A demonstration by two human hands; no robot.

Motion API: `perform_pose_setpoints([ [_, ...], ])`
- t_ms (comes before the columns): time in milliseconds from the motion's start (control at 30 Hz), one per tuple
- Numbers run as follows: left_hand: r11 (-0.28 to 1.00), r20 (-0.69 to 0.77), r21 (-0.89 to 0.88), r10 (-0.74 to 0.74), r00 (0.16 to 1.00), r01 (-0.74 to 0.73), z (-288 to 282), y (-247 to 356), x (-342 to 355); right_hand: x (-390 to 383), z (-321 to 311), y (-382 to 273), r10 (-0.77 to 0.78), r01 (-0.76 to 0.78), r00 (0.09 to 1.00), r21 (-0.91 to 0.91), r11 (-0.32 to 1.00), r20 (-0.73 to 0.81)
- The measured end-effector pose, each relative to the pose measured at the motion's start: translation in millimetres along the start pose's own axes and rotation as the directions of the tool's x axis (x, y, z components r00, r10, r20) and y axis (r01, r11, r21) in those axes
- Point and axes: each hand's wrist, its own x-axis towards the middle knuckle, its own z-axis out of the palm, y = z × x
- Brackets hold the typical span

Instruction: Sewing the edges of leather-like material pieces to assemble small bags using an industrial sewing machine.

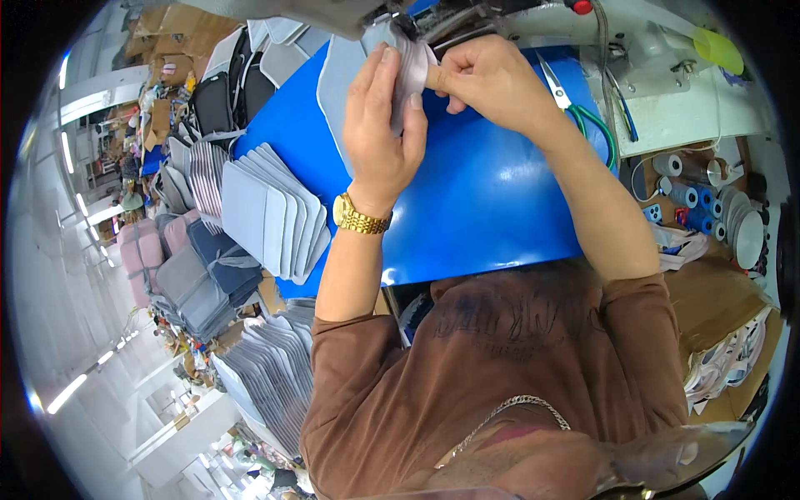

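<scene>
My left hand (379, 125), with a gold watch on its wrist, lies with fingers stretched flat over a light grey fabric panel (333, 96). The panel sits under the sewing machine head (333, 15) at the far edge of the blue table top (483, 208). A pale pinkish strip (414, 71) runs along the panel's right edge. Thumb and fingers of my right hand (492, 79) are closed on this strip, just right of the left fingertips. The needle area is hidden behind the machine parts.
Green-handled scissors (575, 108) lie at the table's right. Grey panels (271, 212) are fanned out on its left corner, with another stack (267, 375) below. Bundled pink, grey and navy pieces (192, 267) stand further left. Thread spools (687, 196) fill a shelf at right.
</scene>
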Motion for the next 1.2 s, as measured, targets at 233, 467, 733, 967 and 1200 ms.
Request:
perform_pose_setpoints([
  [233, 0.984, 0.094, 0.149, 0.081, 0.992, -0.094, -11, -4, -9, -3, 12, -10, -0.039, 0.042, 0.997, 0.041, 0.998, -0.069],
  [467, 0.923, 0.097, 0.293, 0.231, 0.968, -0.249, -13, -18, 10, -7, 21, -10, -0.030, 0.040, 0.995, 0.111, 0.993, -0.093],
  [733, 0.768, 0.190, 0.524, 0.317, 0.929, -0.369, -19, -27, 22, -8, 30, -4, 0.000, 0.038, 0.990, 0.270, 0.962, -0.139],
  [967, 0.858, 0.139, 0.444, 0.220, 0.966, -0.259, -5, -24, 16, -5, 30, 3, -0.020, 0.061, 0.990, 0.287, 0.956, -0.142],
  [1200, 0.836, 0.223, 0.445, 0.243, 0.944, -0.320, -16, -21, 31, -7, 29, 2, 0.016, 0.027, 0.992, 0.332, 0.943, -0.126],
])
